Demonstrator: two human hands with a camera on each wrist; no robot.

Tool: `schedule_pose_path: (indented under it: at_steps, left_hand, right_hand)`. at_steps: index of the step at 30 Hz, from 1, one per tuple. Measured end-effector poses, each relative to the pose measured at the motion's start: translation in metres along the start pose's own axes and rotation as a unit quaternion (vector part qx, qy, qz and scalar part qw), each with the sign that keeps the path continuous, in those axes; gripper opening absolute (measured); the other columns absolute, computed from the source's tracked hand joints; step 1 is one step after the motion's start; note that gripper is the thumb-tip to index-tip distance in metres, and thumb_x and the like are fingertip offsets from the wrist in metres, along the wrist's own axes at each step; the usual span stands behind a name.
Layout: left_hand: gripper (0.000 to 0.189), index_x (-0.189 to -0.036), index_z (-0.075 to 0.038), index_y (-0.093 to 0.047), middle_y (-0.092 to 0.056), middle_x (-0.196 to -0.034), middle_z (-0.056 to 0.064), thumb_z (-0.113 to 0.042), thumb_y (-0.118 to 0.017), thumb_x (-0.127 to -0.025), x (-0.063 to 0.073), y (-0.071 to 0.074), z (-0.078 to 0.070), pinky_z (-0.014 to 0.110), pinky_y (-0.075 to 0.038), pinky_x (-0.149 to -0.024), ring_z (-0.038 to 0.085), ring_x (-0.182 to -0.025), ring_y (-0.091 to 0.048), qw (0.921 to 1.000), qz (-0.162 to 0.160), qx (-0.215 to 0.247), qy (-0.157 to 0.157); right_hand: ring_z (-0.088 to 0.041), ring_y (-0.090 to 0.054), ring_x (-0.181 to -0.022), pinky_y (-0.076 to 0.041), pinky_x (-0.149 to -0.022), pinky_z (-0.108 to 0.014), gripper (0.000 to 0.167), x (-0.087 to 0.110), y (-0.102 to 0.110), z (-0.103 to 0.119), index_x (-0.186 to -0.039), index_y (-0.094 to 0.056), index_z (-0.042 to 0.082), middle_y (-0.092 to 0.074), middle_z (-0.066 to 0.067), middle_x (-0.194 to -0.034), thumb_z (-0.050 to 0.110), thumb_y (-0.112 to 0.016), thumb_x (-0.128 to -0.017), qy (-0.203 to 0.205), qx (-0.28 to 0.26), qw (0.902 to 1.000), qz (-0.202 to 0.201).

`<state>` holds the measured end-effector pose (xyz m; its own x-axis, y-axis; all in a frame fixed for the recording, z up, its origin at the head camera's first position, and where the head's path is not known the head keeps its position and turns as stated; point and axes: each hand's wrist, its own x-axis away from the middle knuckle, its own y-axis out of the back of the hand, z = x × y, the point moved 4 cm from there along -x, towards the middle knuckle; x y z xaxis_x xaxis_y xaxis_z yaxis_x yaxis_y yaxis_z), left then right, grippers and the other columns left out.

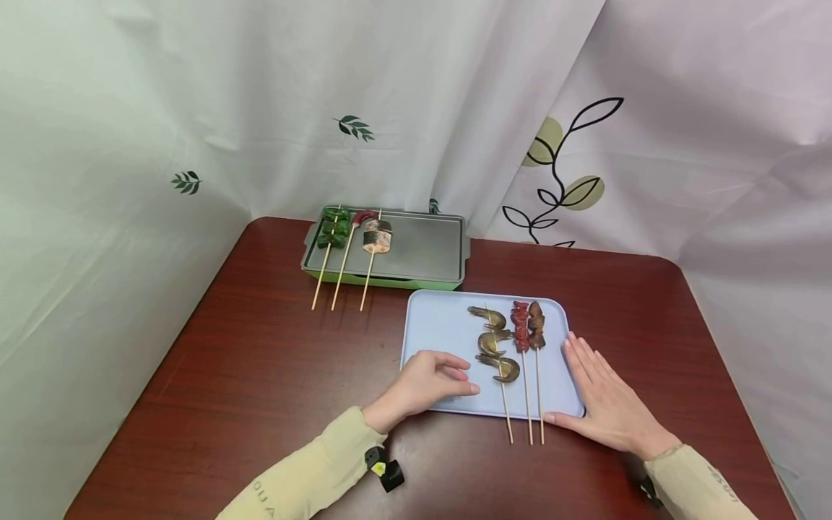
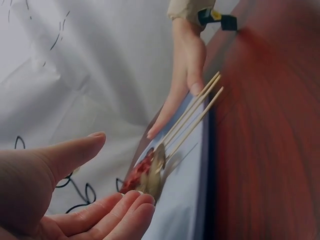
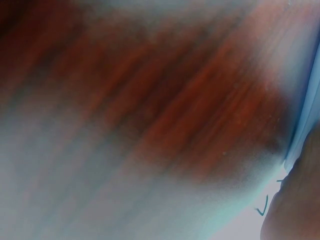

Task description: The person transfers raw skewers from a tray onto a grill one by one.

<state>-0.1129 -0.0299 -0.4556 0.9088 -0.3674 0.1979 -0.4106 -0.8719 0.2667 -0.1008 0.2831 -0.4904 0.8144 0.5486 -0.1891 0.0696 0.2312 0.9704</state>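
Left sleeve point(image 1: 318, 458): long, of pale cream-yellow cloth with soft folds, which ends in a plain cuff point(image 1: 367, 427) close to the wrist
Left sleeve letters point(image 1: 263, 498): grey capitals in a row, of which O, U and A seem readable
Left wrist device point(image 1: 393, 477): black, in blocky parts, with a bright yellow-green mark in the middle
Right sleeve point(image 1: 692, 485): of the same pale cloth, with small dark lettering point(image 1: 723, 484), too small for reading
Right wrist device point(image 2: 229, 22): dark and boxy also, with a yellow mark
Left hand point(image 1: 429, 381): bare
Right hand point(image 1: 606, 399): bare
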Motion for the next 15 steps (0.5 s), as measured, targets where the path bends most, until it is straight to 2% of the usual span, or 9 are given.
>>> schedule_pose_path:
  at_steps: [6, 10, 15]
  left_hand:
    - [0.041, -0.108, -0.001, -0.077, -0.075, -0.081, -0.003, -0.026, -0.09, -0.078, -0.004, -0.017, 0.001, 0.024, -0.055, -0.077, 0.007, -0.078, -0.069, 0.9997, 0.015, -0.016, 0.007]
    - [0.038, -0.106, -0.001, -0.077, -0.075, -0.082, 0.0, -0.025, -0.09, -0.078, -0.006, -0.027, 0.0, 0.024, -0.056, -0.076, 0.007, -0.079, -0.07, 0.9994, 0.028, 0.001, 0.022]
    - [0.036, -0.103, 0.001, -0.077, -0.075, -0.081, 0.002, -0.021, -0.09, -0.078, -0.009, -0.037, -0.001, 0.023, -0.058, -0.069, 0.008, -0.076, -0.07, 0.9977, 0.033, 0.03, 0.051]
  right_hand:
    - [-0.043, -0.024, -0.148, -0.009, -0.125, -0.04, 0.121, 0.001, -0.001, -0.001, -0.156, -0.025, -0.009, -0.023, -0.027, -0.162, 0.072, -0.072, -0.078, 0.002, -0.002, 1.0, -0.001]
    - [-0.043, -0.026, -0.147, -0.012, -0.125, -0.04, 0.12, 0.001, 0.0, -0.001, -0.156, -0.026, -0.009, -0.024, -0.027, -0.162, 0.071, -0.071, -0.08, -0.001, -0.002, 1.0, -0.004]
    - [-0.043, -0.023, -0.148, -0.008, -0.125, -0.038, 0.121, 0.002, -0.002, -0.003, -0.156, -0.025, -0.008, -0.023, -0.026, -0.163, 0.072, -0.072, -0.079, -0.003, -0.004, 1.0, 0.0]
